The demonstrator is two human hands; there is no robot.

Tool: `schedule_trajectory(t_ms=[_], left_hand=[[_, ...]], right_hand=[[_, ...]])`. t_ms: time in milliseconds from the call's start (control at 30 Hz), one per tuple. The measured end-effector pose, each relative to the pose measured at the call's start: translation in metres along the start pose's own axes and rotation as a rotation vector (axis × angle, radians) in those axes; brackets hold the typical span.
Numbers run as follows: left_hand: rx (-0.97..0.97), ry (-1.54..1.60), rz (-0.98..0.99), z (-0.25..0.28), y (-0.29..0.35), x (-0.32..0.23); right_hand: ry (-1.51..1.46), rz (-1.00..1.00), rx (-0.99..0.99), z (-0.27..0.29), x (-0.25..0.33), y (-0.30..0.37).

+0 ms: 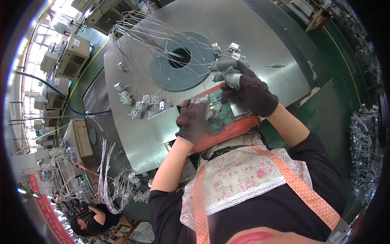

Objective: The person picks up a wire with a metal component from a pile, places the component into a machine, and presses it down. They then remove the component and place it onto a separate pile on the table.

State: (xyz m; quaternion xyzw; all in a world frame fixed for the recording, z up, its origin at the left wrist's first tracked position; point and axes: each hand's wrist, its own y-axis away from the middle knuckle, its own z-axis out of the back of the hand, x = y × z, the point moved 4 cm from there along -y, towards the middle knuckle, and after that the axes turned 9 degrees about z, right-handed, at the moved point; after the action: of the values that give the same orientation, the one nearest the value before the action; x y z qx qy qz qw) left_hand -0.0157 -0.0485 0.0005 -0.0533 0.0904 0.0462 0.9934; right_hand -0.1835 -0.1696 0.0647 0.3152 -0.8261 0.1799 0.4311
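Note:
My left hand, in a dark knitted glove with pale tape on the fingertips, is closed at a small metal part with a brass-coloured piece. That part lies over a green surface, and the fingertips partly hide it. My right hand, gloved alike with grey tape round its fingers, is to the right with fingers stretched apart toward small metal boxes. I make out nothing held in it. Below the part lies a coil of grey cable. A red-orange cloth edges the green surface before me.
On the metal tabletop, a round grey disc has a dark central hole. Grey wires fan across it to more metal boxes. A screwdriver-like tool lies right. A seated person and wire bundles are lower left.

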Motion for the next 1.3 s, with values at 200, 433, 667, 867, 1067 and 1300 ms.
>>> schedule_trajectory(t_ms=[200, 433, 667, 867, 1067, 1300], left_hand=[[-0.004, 0.031, -0.008, -0.006, 0.0, 0.005], [0.02, 0.125, -0.068, -0.01, -0.002, 0.005], [-0.041, 0.085, -0.072, -0.01, -0.001, 0.004], [-0.047, 0.135, -0.13, -0.016, 0.001, 0.007], [-0.039, 0.011, -0.038, -0.022, 0.001, 0.01], [-0.026, 0.075, -0.058, -0.019, -0.001, 0.009]], right_hand=[[-0.045, 0.051, 0.096, -0.005, 0.002, -0.001], [-0.318, -0.04, 0.213, -0.025, 0.012, 0.011], [-0.223, -0.034, 0.196, -0.034, 0.013, 0.018], [-0.161, -0.031, 0.159, -0.033, 0.005, 0.018], [-0.145, 0.006, 0.161, -0.036, 0.0, 0.018], [-0.144, -0.021, 0.15, -0.036, -0.003, 0.018]])
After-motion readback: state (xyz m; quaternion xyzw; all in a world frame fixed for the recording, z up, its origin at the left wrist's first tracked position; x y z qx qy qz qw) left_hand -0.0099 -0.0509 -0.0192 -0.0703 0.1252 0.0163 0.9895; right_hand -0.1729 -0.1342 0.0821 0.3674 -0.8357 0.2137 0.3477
